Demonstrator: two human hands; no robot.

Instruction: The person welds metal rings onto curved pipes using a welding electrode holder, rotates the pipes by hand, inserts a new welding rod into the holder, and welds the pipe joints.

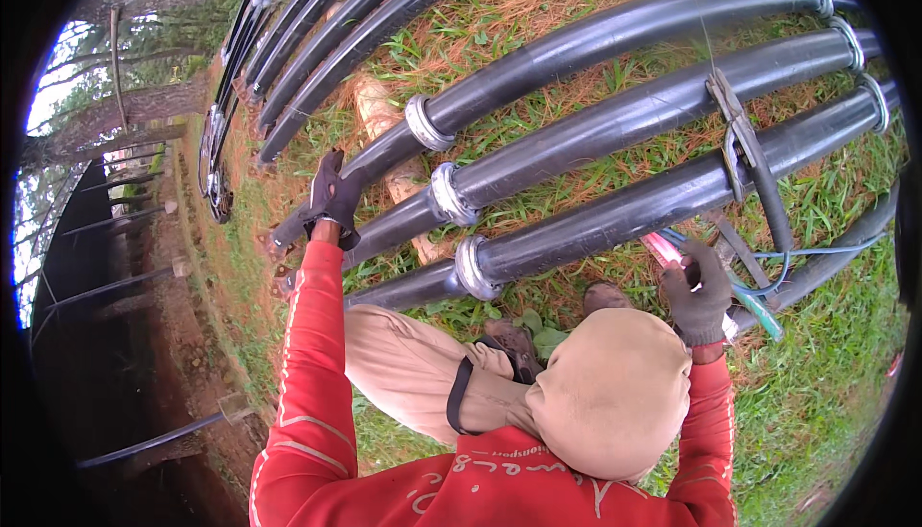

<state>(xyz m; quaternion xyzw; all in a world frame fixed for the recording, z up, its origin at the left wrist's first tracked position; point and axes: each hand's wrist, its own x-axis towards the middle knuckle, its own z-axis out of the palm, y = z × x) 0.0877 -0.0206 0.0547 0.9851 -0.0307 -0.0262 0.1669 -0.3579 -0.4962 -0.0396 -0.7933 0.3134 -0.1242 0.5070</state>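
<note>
Three thick black pipes with metal collars lie side by side in front of me. My left hand, in a dark glove, is closed over the farthest pipe beyond its near collar. In a grey glove, my right hand has curled fingers beside the nearest pipe; what lies in them, if anything, cannot be made out. Next to it are a pink-and-white piece, a green piece and a blue cord. A dark metal tool with long handles rests across the nearest pipe.
A wooden log runs under the pipes. More black pipes lie at the far left, and a curved black pipe is at right. Grass and brown needles cover the ground. My knees and boots are close to the nearest pipe.
</note>
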